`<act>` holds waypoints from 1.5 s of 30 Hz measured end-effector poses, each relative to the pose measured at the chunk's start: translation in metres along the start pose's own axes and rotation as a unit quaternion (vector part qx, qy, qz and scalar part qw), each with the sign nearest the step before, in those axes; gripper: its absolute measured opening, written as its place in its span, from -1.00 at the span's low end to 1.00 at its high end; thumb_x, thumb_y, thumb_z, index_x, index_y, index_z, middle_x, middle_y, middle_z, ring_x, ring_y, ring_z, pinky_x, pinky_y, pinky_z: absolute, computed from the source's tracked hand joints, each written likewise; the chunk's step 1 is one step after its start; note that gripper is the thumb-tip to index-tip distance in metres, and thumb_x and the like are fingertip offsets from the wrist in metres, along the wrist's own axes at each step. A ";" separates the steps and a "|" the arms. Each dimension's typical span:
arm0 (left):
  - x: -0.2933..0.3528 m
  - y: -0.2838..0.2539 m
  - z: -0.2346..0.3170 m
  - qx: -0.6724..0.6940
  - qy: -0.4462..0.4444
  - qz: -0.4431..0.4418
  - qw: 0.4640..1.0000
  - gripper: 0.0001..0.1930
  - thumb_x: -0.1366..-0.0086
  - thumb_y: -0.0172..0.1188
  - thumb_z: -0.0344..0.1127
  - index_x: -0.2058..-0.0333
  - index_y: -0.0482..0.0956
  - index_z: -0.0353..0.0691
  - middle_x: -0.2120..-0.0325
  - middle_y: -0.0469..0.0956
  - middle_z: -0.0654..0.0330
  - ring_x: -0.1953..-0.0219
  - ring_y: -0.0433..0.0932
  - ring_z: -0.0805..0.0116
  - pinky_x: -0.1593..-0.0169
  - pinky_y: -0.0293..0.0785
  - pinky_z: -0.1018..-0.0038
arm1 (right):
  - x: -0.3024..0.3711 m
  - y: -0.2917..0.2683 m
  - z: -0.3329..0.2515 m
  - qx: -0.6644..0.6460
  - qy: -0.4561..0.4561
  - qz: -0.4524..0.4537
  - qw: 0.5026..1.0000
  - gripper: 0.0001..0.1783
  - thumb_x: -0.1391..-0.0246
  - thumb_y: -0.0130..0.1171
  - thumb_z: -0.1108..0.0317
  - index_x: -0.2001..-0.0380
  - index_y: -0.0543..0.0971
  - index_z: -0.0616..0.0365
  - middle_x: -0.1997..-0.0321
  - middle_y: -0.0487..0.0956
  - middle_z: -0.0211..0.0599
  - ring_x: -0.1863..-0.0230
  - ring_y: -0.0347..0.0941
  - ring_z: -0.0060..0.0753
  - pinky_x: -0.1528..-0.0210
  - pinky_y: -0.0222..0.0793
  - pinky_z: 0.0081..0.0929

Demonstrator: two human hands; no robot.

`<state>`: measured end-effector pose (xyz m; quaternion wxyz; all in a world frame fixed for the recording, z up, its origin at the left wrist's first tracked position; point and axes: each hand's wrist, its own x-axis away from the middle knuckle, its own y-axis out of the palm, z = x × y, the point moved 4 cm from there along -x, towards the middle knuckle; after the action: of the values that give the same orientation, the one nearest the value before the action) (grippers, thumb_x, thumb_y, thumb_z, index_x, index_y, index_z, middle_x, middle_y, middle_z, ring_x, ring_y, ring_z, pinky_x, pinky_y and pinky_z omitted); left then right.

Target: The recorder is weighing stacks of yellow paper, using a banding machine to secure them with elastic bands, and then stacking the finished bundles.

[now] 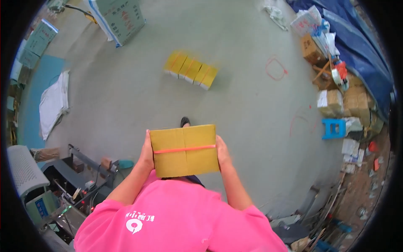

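Note:
A yellow cardboard box with a red strap across its top is held level in front of my body. My left hand grips its left side, and my right hand presses on the right side; the fingers are partly hidden below it. Ahead on the floor stands a short row of similar yellow-topped boxes, with white lower sides and red straps, set close together. They are well apart from my hands.
A tall strapped stack of cartons stands far left. At left lie a white sheet and, nearer, a grey machine. On the right are a blue stool, brown cartons and a blue tarp. My shoe shows beyond the box.

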<state>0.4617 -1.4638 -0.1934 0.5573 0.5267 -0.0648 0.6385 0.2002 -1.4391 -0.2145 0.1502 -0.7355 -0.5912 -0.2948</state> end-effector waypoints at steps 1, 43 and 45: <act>-0.032 0.016 0.005 -0.011 0.004 -0.008 1.000 -0.28 -0.39 -0.31 0.31 -0.10 0.39 -0.27 -0.03 0.47 0.06 -0.08 0.46 0.18 -0.16 0.41 0.25 | -0.026 -0.009 -0.012 0.020 0.024 0.017 0.999 -0.47 -0.33 -0.11 0.05 -0.17 0.40 0.22 -0.14 0.46 -0.24 -0.16 0.34 -0.39 -0.19 0.24 -0.46; -0.791 0.155 -0.285 0.313 -0.071 0.243 0.915 -0.29 -0.40 -0.48 0.29 -0.34 0.05 -0.03 -0.38 -0.01 0.26 -0.39 -0.06 0.17 -0.32 -0.20 -0.22 | -0.904 -0.269 0.039 0.409 -0.017 -0.128 0.904 -0.39 -0.28 -0.12 -0.04 -0.25 0.35 0.11 -0.31 0.35 -0.27 -0.34 0.17 -0.37 -0.34 0.06 -0.40; -0.781 0.147 -0.277 0.304 -0.074 0.249 0.917 -0.26 -0.38 -0.48 0.33 -0.37 -0.03 -0.01 -0.40 -0.09 0.25 -0.41 -0.10 0.12 -0.30 -0.25 -0.31 | -0.868 -0.298 0.057 0.294 0.172 0.030 0.940 -0.31 -0.28 -0.13 -0.10 -0.32 0.18 0.11 -0.40 0.18 -0.20 -0.39 0.07 -0.20 -0.36 0.00 -0.18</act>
<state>0.0429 -1.8350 -0.8221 0.1873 0.6833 -0.0378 0.7047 -0.1814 -2.0081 -0.8273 0.4678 -0.6139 -0.5944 -0.2258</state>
